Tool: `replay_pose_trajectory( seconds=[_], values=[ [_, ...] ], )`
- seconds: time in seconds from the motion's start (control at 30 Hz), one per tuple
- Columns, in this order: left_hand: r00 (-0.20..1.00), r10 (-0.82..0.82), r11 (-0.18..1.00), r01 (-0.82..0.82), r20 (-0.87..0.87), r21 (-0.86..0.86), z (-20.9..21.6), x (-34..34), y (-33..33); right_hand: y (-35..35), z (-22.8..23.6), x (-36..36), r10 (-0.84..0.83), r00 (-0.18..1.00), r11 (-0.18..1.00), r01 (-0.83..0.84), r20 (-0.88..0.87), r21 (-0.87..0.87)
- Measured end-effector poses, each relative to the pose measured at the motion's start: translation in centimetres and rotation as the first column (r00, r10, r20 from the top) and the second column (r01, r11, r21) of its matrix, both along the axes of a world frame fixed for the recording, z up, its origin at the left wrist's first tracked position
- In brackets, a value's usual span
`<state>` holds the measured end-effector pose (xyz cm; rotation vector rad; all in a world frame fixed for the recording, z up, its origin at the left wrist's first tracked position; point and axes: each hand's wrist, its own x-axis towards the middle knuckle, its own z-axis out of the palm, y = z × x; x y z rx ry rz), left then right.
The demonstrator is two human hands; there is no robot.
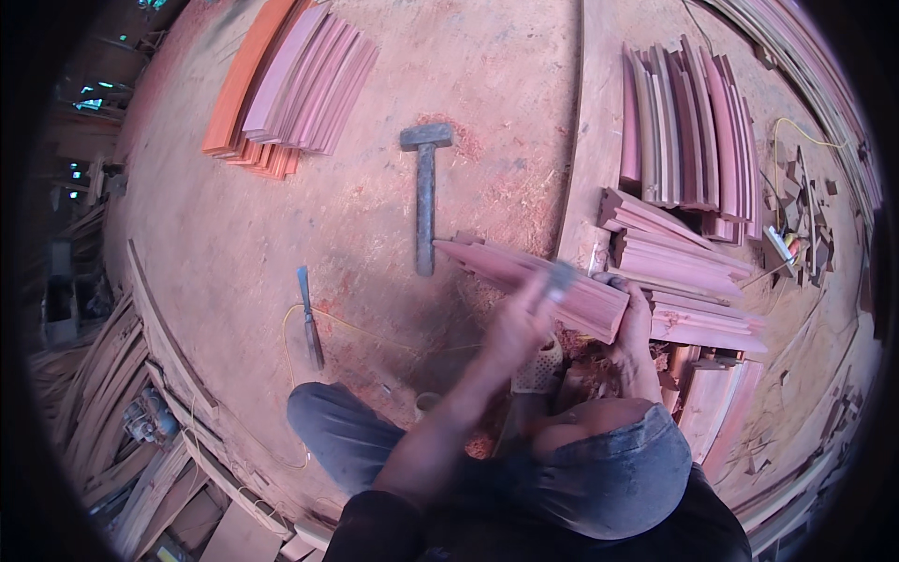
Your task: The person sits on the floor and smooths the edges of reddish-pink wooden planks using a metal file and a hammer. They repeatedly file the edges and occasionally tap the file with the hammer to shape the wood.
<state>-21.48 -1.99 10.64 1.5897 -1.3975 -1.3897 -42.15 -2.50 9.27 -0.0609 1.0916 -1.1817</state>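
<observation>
A reddish moulded wooden piece [534, 279] lies slantwise in front of me, its tapered end pointing left. My right hand [634, 323] is closed around its near right end. Above its surface, my left hand [526, 320] is smeared by motion and closed on a small grey tool [560, 280], whose kind I cannot make out. A hammer [426, 192] rests on the floor, its handle end close to the piece's tapered tip. Further left lies a chisel [310, 318] with a bluish blade and dark handle.
Stacked wooden strips [304, 84] lie at the far left, and more moulded strips [688, 131] at the far right. Several pieces [670, 258] are piled by my right hand. A yellow cord [356, 329] crosses the floor. Offcuts [810, 215] lie at the right.
</observation>
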Motion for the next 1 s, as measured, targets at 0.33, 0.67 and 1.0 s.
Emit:
replay_pose_trajectory(
  seconds=[0.33,0.67,1.0],
  values=[
    [0.976,0.187,0.982,-0.182,0.113,-0.053,-1.6,10.5,-4.2,0.7,-0.4,-0.4,-0.02,0.991,1.0,0.022,-0.133,0.014],
    [0.917,0.167,0.98,-0.113,0.363,-0.165,-8.8,13.3,-2.9,2.0,-4.6,-2.6,0.04,0.994,0.989,-0.054,-0.098,-0.139],
    [0.903,-0.114,0.992,0.085,0.414,0.089,-1.9,10.4,1.5,3.6,-0.5,-2.1,0.37,0.916,0.921,-0.383,-0.151,-0.065]
  ],
)
